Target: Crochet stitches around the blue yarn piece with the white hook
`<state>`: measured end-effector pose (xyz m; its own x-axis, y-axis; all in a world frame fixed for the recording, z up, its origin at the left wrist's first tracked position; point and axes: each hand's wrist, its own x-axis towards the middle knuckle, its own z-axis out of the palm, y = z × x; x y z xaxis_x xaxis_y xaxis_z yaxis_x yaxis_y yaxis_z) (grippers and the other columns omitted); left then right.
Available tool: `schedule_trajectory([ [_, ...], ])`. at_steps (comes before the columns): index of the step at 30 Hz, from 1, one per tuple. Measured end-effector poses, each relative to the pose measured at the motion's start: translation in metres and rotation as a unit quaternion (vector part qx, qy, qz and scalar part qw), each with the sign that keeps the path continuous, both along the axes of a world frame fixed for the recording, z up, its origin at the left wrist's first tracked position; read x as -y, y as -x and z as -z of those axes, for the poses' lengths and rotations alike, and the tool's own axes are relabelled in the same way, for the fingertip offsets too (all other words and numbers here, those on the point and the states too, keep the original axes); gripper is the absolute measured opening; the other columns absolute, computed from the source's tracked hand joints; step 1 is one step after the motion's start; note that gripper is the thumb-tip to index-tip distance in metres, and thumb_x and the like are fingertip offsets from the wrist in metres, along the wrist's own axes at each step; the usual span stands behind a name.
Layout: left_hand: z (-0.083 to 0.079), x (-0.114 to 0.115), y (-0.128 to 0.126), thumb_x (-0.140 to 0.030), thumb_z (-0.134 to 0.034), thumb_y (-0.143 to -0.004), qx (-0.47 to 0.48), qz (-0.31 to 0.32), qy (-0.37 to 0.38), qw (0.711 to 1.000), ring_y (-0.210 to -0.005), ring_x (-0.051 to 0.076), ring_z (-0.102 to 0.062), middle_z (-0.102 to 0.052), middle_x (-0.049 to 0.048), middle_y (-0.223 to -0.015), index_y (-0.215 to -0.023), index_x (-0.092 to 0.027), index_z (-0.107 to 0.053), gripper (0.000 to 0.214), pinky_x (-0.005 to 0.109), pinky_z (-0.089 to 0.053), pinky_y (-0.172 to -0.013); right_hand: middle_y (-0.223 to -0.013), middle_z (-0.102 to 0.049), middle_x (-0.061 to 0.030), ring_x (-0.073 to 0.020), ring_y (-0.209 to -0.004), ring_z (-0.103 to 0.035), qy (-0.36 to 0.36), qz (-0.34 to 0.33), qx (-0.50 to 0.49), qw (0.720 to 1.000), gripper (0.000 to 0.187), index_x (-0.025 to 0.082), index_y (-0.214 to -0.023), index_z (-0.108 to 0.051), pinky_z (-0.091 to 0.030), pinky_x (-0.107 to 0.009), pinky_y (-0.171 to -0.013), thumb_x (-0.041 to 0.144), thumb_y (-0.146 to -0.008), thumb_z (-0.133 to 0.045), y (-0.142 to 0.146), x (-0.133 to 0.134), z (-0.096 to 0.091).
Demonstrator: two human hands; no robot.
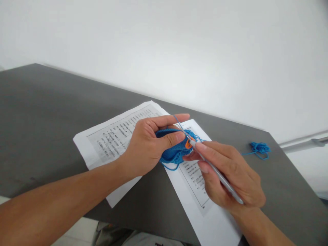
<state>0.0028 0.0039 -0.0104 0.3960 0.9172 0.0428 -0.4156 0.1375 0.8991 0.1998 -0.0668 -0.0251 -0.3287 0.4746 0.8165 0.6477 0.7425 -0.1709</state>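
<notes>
My left hand (150, 145) pinches the upper edge of a blue crochet piece (171, 153), with the index finger stretched out and a strand of blue yarn running over it. In my right hand (230, 174) is a grey-handled crochet hook (222, 178), held like a pen. Its thin metal tip meets the edge of the work close to my left thumb. A small orange piece (189, 142), perhaps a stitch marker, sits on the work beside the hook. My fingers hide part of the crochet piece.
Two printed sheets, a left one (102, 147) and a right one (184, 201), lie under my hands on the dark grey table (51, 112). A small tangle of blue yarn (260, 149) rests at the right, its strand leading toward my hands. Behind the table stands a white wall (164, 51).
</notes>
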Motion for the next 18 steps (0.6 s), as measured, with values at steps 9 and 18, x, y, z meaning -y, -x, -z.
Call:
schedule_trajectory([
  [9, 0.000, 0.003, -0.006, -0.013, -0.093, -0.077, -0.043, -0.072, -0.003, 0.996, -0.078, 0.014, -0.078, -0.087, 0.0015, -0.087, -0.121, -0.023, -0.087, 0.045, 0.022, -0.061, -0.079, -0.117, -0.080, -0.0176, -0.0243, -0.105, -0.078, -0.026, 0.089, 0.041, 0.995, 0.040, 0.008, -0.136, -0.069, -0.070, -0.037, -0.084, 0.003, -0.097, -0.072, 0.026, 0.000, 0.006],
  [18, -0.005, -0.004, 0.002, -0.011, -0.095, -0.074, 0.107, 0.109, 0.067, 0.986, -0.071, 0.015, -0.079, -0.086, 0.0051, -0.081, -0.109, -0.022, -0.090, 0.037, 0.023, -0.064, -0.074, -0.118, -0.083, -0.0128, -0.0294, -0.106, -0.080, -0.035, 0.050, 0.071, 0.996, 0.061, 0.017, -0.154, -0.061, -0.072, -0.043, -0.089, 0.005, -0.096, -0.074, 0.008, 0.008, -0.002],
])
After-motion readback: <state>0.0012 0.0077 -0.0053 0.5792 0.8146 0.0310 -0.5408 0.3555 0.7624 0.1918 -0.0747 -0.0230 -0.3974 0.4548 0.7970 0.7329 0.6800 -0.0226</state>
